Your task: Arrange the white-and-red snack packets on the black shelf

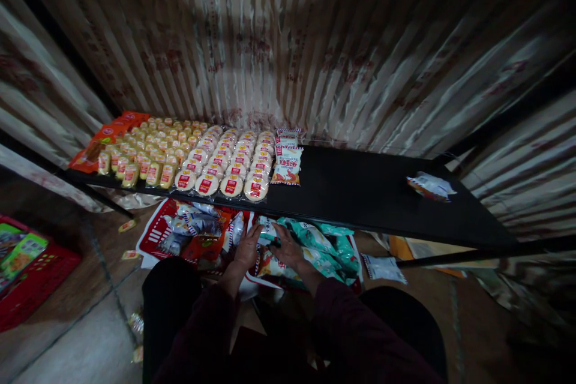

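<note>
Both of my hands are down in a red and white basket (359, 258) below the shelf's front edge. Between them is a small white and teal snack bag (268, 229). My left hand (246, 250) grips its left side, and my right hand (288, 248) has its fingers on the right side. Teal snack bags (315, 237) lie to the right of my right hand. An orange and white snack bag (272, 265) lies under my hands. On the black shelf (346, 189) above, two white snack bags (287, 167) lie one behind the other.
Rows of round wrapped crackers (231, 186) and small yellow wrapped cakes (153, 174) cover the shelf's left part, beside an orange bag (96, 143). A crumpled bag (431, 186) lies at right. Another basket (155, 234) and a red crate (40, 276) stand left.
</note>
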Motion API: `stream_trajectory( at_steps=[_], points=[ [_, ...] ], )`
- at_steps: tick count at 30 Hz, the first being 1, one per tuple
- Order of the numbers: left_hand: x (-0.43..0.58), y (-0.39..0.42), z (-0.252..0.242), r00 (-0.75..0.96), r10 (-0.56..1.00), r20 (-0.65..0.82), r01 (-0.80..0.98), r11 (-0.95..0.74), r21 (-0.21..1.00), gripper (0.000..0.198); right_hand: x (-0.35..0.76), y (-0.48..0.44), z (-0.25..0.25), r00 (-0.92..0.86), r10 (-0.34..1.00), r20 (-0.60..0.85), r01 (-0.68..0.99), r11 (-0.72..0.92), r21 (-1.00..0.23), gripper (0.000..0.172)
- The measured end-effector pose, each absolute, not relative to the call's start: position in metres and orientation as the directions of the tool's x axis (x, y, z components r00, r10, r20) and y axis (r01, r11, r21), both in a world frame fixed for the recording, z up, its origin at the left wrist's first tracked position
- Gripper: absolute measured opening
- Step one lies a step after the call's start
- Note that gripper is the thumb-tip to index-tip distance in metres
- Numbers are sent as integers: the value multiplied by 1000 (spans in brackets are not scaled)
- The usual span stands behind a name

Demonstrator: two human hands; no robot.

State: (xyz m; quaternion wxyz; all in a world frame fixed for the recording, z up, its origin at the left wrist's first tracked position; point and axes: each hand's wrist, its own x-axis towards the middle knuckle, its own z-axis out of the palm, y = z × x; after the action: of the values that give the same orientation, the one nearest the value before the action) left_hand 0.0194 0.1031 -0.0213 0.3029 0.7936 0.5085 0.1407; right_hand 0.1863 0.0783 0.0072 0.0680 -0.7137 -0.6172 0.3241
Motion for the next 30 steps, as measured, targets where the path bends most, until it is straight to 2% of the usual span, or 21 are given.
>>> stream_trajectory(
  at_steps=[14,19,30],
  points=[
    [19,114,-25,477,872,-113,729,-320,605,82,178,80,11,102,936,-338,866,-251,-433,76],
    [19,115,-22,480,869,-118,740,-329,587,80,174,80,4,141,930,-340,856,-287,-431,77],
    [21,115,-31,464,884,-55,724,-343,599,76,177,84,4,103,922,-374,828,-287,-482,81]
  ],
)
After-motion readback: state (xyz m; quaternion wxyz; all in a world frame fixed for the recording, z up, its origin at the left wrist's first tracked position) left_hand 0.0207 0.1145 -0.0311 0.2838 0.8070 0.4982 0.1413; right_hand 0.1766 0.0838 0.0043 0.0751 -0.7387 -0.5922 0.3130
